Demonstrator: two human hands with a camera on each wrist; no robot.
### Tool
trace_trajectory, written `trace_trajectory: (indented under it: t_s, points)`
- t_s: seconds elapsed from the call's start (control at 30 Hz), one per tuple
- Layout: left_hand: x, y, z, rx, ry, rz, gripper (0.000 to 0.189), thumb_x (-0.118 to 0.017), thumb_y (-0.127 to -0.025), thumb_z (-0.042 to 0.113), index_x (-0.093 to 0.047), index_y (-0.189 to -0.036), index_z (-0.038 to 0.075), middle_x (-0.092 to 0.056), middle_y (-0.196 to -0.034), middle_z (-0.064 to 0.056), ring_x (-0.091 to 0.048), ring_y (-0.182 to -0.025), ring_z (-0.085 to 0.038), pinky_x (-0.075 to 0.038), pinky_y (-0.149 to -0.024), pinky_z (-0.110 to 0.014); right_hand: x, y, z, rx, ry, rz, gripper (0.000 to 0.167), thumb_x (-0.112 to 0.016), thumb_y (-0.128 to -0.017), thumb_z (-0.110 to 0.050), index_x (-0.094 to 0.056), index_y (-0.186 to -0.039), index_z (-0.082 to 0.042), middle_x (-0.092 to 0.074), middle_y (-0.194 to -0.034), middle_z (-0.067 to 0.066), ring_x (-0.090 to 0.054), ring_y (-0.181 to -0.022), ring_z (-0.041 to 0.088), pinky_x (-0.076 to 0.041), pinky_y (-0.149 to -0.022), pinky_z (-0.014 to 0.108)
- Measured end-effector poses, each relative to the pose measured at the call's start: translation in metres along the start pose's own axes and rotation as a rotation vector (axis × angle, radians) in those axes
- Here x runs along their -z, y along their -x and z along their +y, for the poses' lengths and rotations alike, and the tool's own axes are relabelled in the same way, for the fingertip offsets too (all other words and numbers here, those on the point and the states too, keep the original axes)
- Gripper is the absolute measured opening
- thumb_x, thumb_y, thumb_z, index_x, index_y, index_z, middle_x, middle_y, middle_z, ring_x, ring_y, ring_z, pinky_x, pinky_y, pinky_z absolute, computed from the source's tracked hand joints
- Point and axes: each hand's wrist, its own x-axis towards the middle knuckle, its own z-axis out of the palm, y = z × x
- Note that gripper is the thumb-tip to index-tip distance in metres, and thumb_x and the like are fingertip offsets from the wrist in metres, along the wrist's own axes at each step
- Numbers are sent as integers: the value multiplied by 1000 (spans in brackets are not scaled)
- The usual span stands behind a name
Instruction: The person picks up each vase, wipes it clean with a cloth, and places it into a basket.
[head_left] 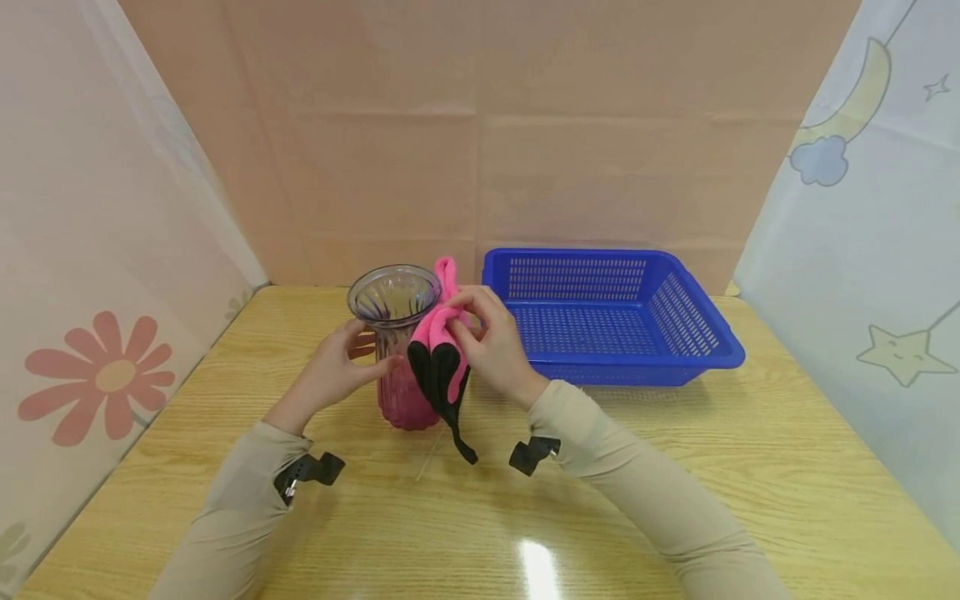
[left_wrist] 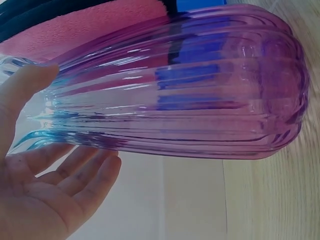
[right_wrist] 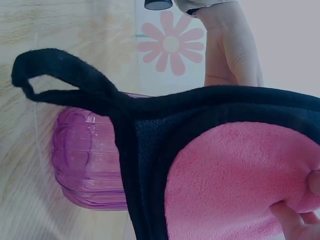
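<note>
A ribbed glass vase [head_left: 405,392], clear at its flared rim and pink-purple below, stands upright on the table. My left hand [head_left: 337,367] holds it at the neck; in the left wrist view the thumb [left_wrist: 37,80] lies on one side and the fingers on the other. My right hand [head_left: 491,337] pinches a folded pink plush cloth [head_left: 425,329] with black edging beside the vase's rim. The cloth's black hanging loop [right_wrist: 60,72] dangles toward the table. In the right wrist view the cloth hides the upper part of the vase.
To the right, behind my right hand, a blue plastic basket [head_left: 600,360] with slotted walls sits on the wooden table [head_left: 420,533]. A thin pale string [head_left: 429,454] lies near the vase's base. Printed cloth screens stand on both sides, a plain one at the back.
</note>
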Motion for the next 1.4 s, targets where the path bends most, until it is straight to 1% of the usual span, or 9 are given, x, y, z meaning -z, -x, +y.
trace_trajectory:
  t_s: [0.13,0.27,0.37,0.5,0.73,0.93,1.17,1.3,1.4]
  points:
    - [2,0,1,5,-4,-24,61,-70,-87,17,-43,-138,-3,-49,-138,-28,-54,-123,-46,-49,-101,-53,-3,2,3,-1,2,-11,12,-59,-87,9,-60,-99,6,-55,-116,22,-60,-113,34,-58,-91,40]
    - [2,1,1,7,-2,-39,62,-69,-89,18,-41,-140,-3,-48,-139,-29,-53,-124,-47,-48,-102,-53,-6,4,5,-6,19,-21,12,-60,-87,9,-60,-98,5,-56,-114,21,-61,-112,34,-59,-88,39]
    - [2,1,1,3,-7,-39,62,-69,-89,17,-41,-140,-4,-47,-140,-29,-53,-124,-47,-48,-102,-53,-8,6,8,-7,68,-25,12,-61,-87,7,-61,-98,4,-59,-111,20,-62,-110,32,-60,-88,38]
    - [1,1,0,0,-10,-35,60,-69,-89,17,-42,-139,-3,-48,-139,-30,-53,-123,-48,-49,-101,-54,-9,8,10,-1,132,-49,11,-62,-87,5,-62,-97,2,-61,-108,18,-62,-108,31,-60,-87,38]
    - [1,2,-2,12,-8,-32,61,-69,-89,19,-43,-139,-2,-47,-140,-29,-53,-123,-48,-49,-101,-54,-9,14,14,32,248,-103,7,-63,-88,1,-62,-95,-1,-62,-98,15,-58,-97,27,-56,-88,45]
    - [1,0,-4,11,1,-31,65,-70,-88,22,-41,-142,2,-47,-142,-27,-53,-124,-47,-49,-101,-54,-10,20,21,29,283,-126,8,-61,-88,4,-59,-92,-3,-60,-96,15,-55,-94,27,-55,-83,47]
    - [1,1,-4,3,0,-33,66,-70,-88,24,-39,-143,3,-48,-141,-26,-53,-125,-46,-49,-102,-54,-10,28,29,26,315,-151,9,-61,-88,3,-55,-89,-4,-59,-97,15,-56,-96,27,-55,-84,45]
    - [1,1,-4,15,-2,-38,68,-70,-88,26,-38,-144,4,-47,-143,-25,-51,-127,-46,-48,-102,-54,-10,31,32,25,325,-162,9,-61,-88,4,-56,-91,-4,-60,-99,15,-56,-97,27,-55,-85,43]
    - [1,0,-5,22,-2,-37,68,-70,-88,25,-38,-145,5,-46,-144,-25,-51,-127,-46,-48,-102,-54,-11,32,35,35,318,-163,9,-61,-88,4,-56,-91,-3,-60,-99,16,-57,-97,28,-55,-85,45]
